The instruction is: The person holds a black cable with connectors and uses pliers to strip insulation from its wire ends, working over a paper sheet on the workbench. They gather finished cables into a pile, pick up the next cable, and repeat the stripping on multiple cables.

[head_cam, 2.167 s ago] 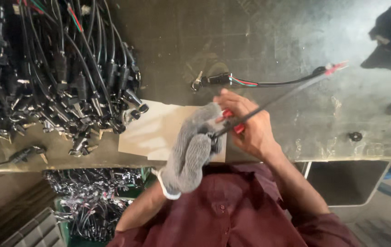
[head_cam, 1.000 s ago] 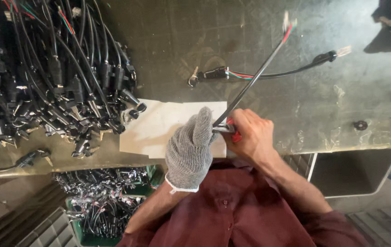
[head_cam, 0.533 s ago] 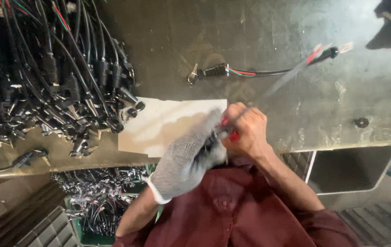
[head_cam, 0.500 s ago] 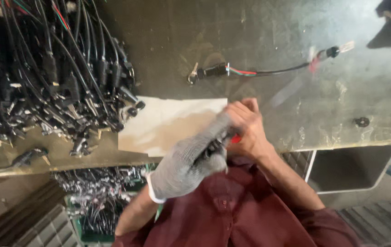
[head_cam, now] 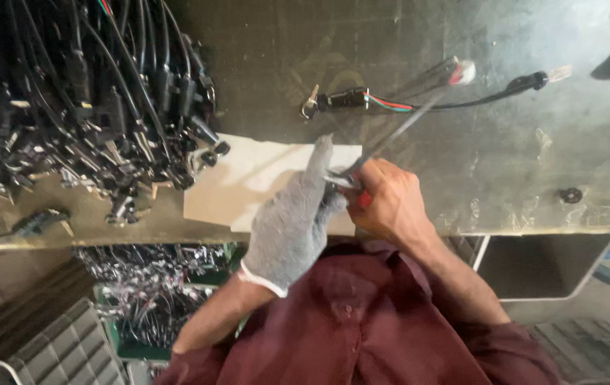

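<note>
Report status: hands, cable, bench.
Left hand, gloved, pinches the cable low. Right hand, bare, grips a red-handled tool on it. Second cable lies apart beyond; cable pile far left.

bench: we see a scuffed grey metal top (head_cam: 504, 164); light: glare on its right
below: grey ribbed crate (head_cam: 55, 349)

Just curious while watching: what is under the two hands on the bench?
A pale card sheet lies on the metal bench, under the gloved left hand and bare right hand. Its near right corner is covered by the hands, so anything there is hidden.
</note>
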The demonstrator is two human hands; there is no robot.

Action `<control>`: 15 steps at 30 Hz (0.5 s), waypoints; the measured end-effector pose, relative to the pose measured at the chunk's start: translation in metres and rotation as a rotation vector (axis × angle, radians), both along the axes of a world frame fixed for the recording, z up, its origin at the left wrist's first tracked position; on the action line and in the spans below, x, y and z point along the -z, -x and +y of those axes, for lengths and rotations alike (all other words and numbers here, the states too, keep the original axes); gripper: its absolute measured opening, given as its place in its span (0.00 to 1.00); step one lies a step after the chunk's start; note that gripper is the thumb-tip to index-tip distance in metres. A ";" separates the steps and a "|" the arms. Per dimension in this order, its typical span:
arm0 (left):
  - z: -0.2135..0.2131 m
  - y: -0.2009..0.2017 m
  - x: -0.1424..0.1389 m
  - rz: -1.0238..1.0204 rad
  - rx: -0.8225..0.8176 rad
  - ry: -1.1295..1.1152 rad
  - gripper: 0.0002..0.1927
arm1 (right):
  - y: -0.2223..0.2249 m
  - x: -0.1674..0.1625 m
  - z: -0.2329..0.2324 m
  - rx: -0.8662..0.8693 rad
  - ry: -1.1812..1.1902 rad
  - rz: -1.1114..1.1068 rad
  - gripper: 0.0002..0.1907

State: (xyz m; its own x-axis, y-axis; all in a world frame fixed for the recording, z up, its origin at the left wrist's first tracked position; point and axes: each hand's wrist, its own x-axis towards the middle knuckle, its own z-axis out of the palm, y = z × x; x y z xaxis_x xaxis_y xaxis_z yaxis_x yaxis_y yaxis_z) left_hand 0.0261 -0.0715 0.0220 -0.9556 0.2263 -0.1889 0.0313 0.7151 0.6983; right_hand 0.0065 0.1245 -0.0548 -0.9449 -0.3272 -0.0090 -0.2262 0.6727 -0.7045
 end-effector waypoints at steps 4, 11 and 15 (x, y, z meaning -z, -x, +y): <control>0.000 -0.011 0.006 0.075 0.026 -0.203 0.34 | -0.006 0.001 0.000 0.043 -0.030 0.052 0.19; -0.072 0.020 -0.035 0.222 -0.488 0.057 0.29 | 0.003 -0.002 0.011 -0.018 -0.140 0.252 0.35; -0.096 0.023 -0.006 0.450 -0.479 0.993 0.43 | 0.035 -0.013 0.023 0.132 -0.392 0.476 0.29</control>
State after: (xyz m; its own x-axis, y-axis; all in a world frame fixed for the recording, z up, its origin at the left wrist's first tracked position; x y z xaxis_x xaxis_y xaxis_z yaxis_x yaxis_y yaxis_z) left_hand 0.0035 -0.1677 0.0278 -0.9285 -0.2274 0.2935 -0.2855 0.9426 -0.1729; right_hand -0.0286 0.1479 -0.0417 -0.9070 -0.2654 0.3269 -0.3521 0.9039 -0.2429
